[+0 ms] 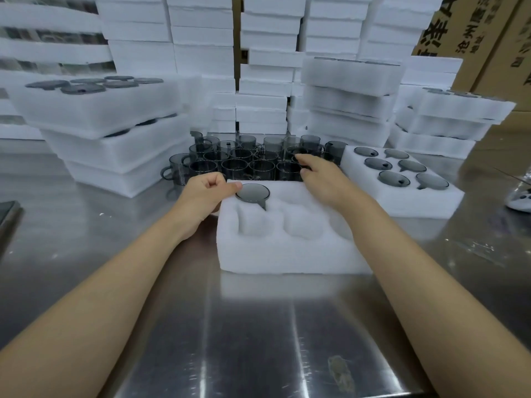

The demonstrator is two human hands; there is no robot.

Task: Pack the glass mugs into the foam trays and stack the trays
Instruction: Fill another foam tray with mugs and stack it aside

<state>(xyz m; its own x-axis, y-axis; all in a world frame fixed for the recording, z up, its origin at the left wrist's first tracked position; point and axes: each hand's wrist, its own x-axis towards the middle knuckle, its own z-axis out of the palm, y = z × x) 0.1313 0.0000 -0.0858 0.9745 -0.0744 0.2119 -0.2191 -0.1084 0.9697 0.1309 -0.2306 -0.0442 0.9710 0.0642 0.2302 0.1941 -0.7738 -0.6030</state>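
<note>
A white foam tray lies on the steel table in front of me. One smoky glass mug sits upside down in its back left pocket; the other visible pockets hold nothing. My left hand is curled at the tray's back left corner, with the thumb resting on the foam beside that mug. Behind the tray stands a cluster of several loose mugs. My right hand reaches over the tray's back edge, its fingers closed around the rim of a mug in the cluster's front row.
A filled foam tray lies to the right. Stacks of filled trays rise at the left, behind and at the far right. Cardboard boxes stand at the back right. A white object sits at the right edge.
</note>
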